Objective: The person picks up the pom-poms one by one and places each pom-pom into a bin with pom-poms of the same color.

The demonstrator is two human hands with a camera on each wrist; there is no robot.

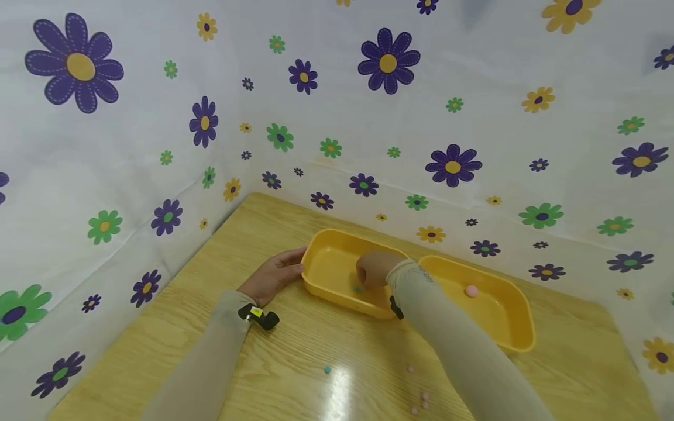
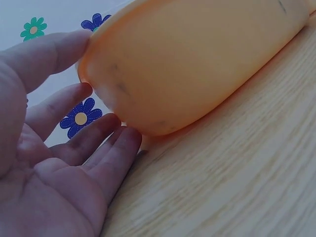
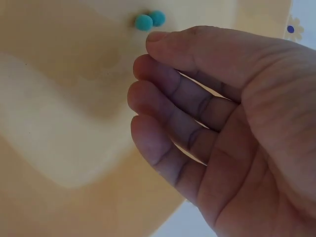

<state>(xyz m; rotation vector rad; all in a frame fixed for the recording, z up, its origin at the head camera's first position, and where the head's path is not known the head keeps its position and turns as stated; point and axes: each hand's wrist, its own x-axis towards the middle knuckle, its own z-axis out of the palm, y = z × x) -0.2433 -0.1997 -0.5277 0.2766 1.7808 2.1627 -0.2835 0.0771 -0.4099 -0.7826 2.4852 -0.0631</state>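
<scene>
My left hand (image 1: 271, 276) rests at the left end of a yellow tray (image 1: 329, 290). In the left wrist view its fingertips (image 2: 129, 136) touch the tray's end wall, fingers extended, thumb up near the rim. Inside that tray is my right hand (image 1: 375, 267), with its fingers loosely bent. Two small teal balls (image 3: 150, 20) lie together on the tray floor, just beyond the right thumb tip in the right wrist view. Nothing shows between the visible fingers of the right hand; the index finger is mostly hidden behind the thumb.
A second yellow tray (image 1: 518, 316) stands to the right, partly behind my right forearm, with a pink ball (image 1: 471, 290) in it. One teal ball (image 1: 327, 369) and several small pink balls (image 1: 425, 404) lie on the wooden table (image 1: 284, 362). Flowered cloth (image 1: 337, 105) hangs behind.
</scene>
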